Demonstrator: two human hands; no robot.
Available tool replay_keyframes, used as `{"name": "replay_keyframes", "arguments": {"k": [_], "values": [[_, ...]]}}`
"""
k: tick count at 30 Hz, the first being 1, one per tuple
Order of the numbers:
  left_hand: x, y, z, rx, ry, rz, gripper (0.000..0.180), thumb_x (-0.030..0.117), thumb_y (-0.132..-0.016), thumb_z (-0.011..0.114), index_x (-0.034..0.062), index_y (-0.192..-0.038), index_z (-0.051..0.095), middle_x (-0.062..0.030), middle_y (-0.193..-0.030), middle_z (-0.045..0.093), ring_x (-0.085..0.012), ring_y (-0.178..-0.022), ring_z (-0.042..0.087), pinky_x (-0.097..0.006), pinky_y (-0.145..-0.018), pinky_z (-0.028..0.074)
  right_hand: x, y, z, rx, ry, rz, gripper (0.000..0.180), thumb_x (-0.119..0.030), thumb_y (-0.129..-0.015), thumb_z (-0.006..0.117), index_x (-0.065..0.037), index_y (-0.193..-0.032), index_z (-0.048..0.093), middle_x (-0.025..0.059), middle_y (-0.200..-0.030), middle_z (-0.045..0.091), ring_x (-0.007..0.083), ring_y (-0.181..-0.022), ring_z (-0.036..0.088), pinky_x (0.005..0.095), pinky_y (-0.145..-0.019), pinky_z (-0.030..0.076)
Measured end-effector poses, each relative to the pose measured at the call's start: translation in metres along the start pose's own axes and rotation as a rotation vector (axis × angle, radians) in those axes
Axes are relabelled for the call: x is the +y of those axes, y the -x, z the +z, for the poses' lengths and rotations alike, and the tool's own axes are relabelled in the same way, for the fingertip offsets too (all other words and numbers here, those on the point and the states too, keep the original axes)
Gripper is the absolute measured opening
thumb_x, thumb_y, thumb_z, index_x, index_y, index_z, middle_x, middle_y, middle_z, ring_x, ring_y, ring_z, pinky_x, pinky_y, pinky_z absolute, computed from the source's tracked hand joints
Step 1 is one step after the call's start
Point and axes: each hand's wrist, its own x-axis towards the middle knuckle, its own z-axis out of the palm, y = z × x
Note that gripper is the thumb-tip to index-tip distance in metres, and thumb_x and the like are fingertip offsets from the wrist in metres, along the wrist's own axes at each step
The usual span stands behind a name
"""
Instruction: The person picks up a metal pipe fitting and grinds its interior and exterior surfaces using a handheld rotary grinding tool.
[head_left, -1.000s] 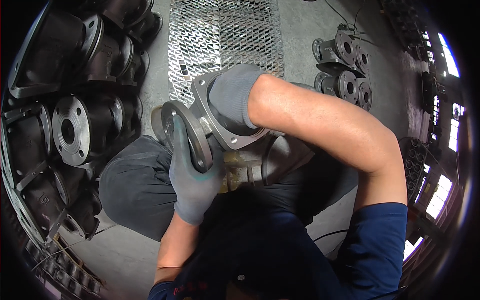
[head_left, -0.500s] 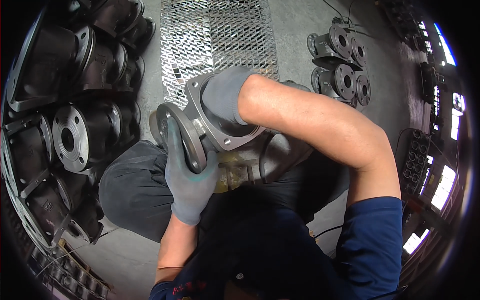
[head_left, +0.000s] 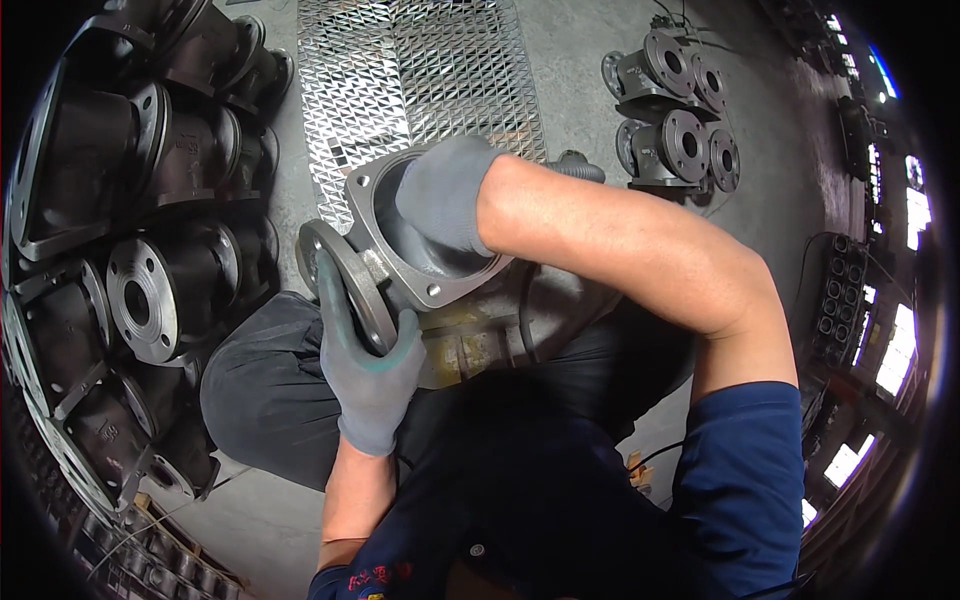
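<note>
A grey cast-metal valve body (head_left: 375, 225) with a square, bolt-holed flange and a round side flange rests tilted in front of my lap. My gloved left hand (head_left: 370, 370) grips the round flange (head_left: 350, 285), fingers along its face and thumb on the other side. My gloved right hand (head_left: 445, 195) reaches over the square flange into the wide opening. Its fingers are hidden inside, so whether they hold anything does not show. Beneath the valve body is another rounded grey metal piece (head_left: 500, 330) with yellowish patches, partly covered by my arm and the valve body.
Rows of dark flanged valve bodies (head_left: 150, 290) stand stacked close on my left. A few more flanged castings (head_left: 665, 150) sit on the floor ahead to the right. A shiny patterned metal sheet (head_left: 420, 70) lies on the grey floor (head_left: 570, 70) ahead.
The view has shifted a little. The valve body sits slightly farther left under my right hand, and more of its opening shows. My left hand keeps its grip on the round flange.
</note>
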Motion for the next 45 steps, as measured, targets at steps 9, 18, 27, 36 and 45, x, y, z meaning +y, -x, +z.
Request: {"name": "replay_keyframes", "arguments": {"k": [9, 18, 27, 36, 45], "values": [[0.007, -0.002, 0.001, -0.001, 0.057, -0.063, 0.092, 0.004, -0.082, 0.082, -0.0149, -0.162, 0.040, -0.0340, -0.152, 0.061, -0.0444, -0.135, 0.067, -0.044, -0.112, 0.054, -0.010, 0.000, -0.003, -0.003, -0.055, -0.038, 0.020, -0.020, -0.088, 0.075, -0.004, -0.094, 0.084, 0.0176, -0.095, 0.082, 0.0345, -0.088, 0.082, 0.0444, -0.074, 0.065], [0.009, -0.003, 0.001, -0.015, 0.008, -0.011, 0.091, 0.005, -0.082, 0.081, -0.0174, -0.161, 0.040, -0.0369, -0.152, 0.060, -0.0478, -0.134, 0.068, -0.045, -0.111, 0.056, 0.024, 0.047, -0.040, -0.018, -0.125, 0.137, 0.016, -0.013, -0.090, 0.075, 0.001, -0.093, 0.082, 0.0216, -0.093, 0.081, 0.0367, -0.090, 0.081, 0.0467, -0.078, 0.065], [0.011, 0.000, 0.001, -0.073, 0.142, -0.116, 0.100, 0.001, -0.084, 0.083, -0.0076, -0.170, 0.032, -0.0280, -0.172, 0.044, -0.0360, -0.157, 0.049, -0.041, -0.127, 0.041, 0.018, 0.038, -0.039, -0.077, -0.182, 0.111, 0.017, -0.013, -0.085, 0.077, 0.000, -0.092, 0.084, 0.0225, -0.090, 0.080, 0.0392, -0.085, 0.080, 0.0473, -0.077, 0.064], [0.021, 0.001, -0.001, -0.122, 0.241, -0.289, 0.108, 0.014, -0.077, 0.092, -0.0137, -0.165, 0.036, -0.0380, -0.152, 0.058, -0.0498, -0.137, 0.064, -0.049, -0.114, 0.053, -0.002, 0.025, -0.041, -0.094, -0.147, 0.013, 0.024, -0.025, -0.088, 0.077, -0.002, -0.094, 0.085, 0.0201, -0.096, 0.081, 0.0377, -0.087, 0.080, 0.0457, -0.080, 0.065], [0.015, 0.004, 0.001, -0.118, 0.199, -0.258, 0.104, 0.015, -0.079, 0.090, -0.0144, -0.164, 0.036, -0.0383, -0.149, 0.060, -0.0497, -0.134, 0.066, -0.049, -0.112, 0.055, 0.013, 0.043, -0.030, -0.053, -0.183, 0.159, 0.017, -0.011, -0.086, 0.076, 0.001, -0.096, 0.084, 0.0239, -0.096, 0.080, 0.0399, -0.091, 0.081, 0.0473, -0.081, 0.065]]}}
